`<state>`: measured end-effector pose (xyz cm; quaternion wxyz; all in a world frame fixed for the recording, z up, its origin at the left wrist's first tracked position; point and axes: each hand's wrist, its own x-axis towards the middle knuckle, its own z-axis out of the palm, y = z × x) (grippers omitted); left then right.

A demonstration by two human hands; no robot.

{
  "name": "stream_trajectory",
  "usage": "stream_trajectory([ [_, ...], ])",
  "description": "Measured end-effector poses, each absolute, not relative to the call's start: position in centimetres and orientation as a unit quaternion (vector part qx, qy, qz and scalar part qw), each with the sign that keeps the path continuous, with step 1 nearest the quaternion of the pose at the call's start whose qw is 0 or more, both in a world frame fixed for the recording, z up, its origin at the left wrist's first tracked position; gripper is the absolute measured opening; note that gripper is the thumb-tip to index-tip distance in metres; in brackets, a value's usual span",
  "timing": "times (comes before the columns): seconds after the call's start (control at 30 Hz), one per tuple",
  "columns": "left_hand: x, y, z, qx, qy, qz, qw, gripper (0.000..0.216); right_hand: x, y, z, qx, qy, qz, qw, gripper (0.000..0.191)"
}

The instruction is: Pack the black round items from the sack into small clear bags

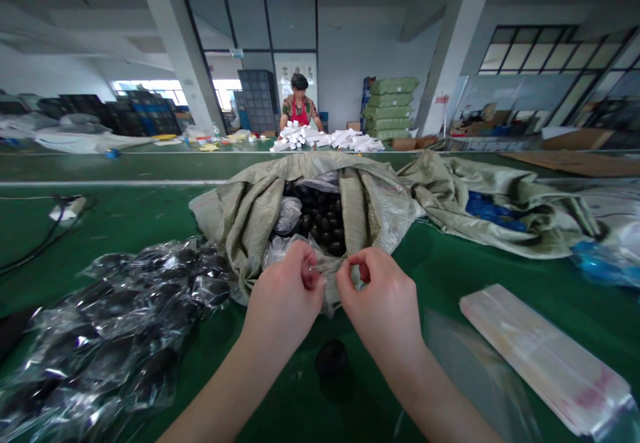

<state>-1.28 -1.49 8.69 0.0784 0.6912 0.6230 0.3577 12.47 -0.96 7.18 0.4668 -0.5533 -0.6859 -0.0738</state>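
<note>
My left hand (290, 289) and my right hand (383, 296) are close together in front of an open woven sack (250, 209). Both have thumb and fingers pinched on what looks like a thin clear plastic bag (356, 276), its outline hard to make out. Inside the sack lie many glossy black rounded pieces (325, 223) and a crumpled clear liner (287, 216). Below my hands, a single black rounded piece (331, 357) sits on the green table (280, 403). A flat stack of clear plastic bags (545, 356) lies right of my right forearm.
On the left is a pile of black pieces in clear bags (135, 303). A cable with a white box (68, 208) lies behind it. At right, another sack (530, 229) holds blue plastic. Across the table, a person in a red apron (300, 113) stands behind white boxes (325, 139).
</note>
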Motion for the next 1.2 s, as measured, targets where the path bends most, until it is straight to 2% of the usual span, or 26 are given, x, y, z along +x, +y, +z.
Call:
stream_trajectory([
  [0.1, -1.2, -1.7, 8.9, 0.686, 0.63, 0.359, 0.06, 0.013, 12.5, -1.2, 7.4, -0.553, -0.688, -0.086, 0.462, 0.01],
  [0.23, -1.3, -1.7, 8.7, 0.701, 0.59, 0.385, 0.105, 0.008, 12.4, -1.4, 7.4, -0.548, -0.697, -0.095, 0.453, 0.011],
  [0.57, -1.4, -1.6, 8.9, 0.68, 0.581, 0.407, 0.188, 0.019, 12.7, -0.6, 7.0, -0.604, -0.681, -0.098, 0.402, 0.009],
  [0.77, -1.6, -1.2, 8.8, 0.692, 0.588, 0.397, 0.128, 0.009, 13.0, 0.0, 6.5, -0.623, -0.676, -0.064, 0.389, 0.007],
  [0.97, -1.1, -1.0, 8.7, 0.713, 0.591, 0.348, 0.146, 0.03, 13.0, 0.0, 6.5, -0.607, -0.687, -0.05, 0.397, 0.009],
  [1.07, -1.2, -0.8, 8.6, 0.721, 0.583, 0.343, 0.151, 0.028, 12.9, -0.1, 6.5, -0.578, -0.703, -0.057, 0.41, 0.011],
  [1.2, -1.2, -1.2, 8.8, 0.735, 0.568, 0.356, 0.106, 0.021, 12.9, -0.4, 6.8, -0.573, -0.7, -0.065, 0.421, 0.01],
])
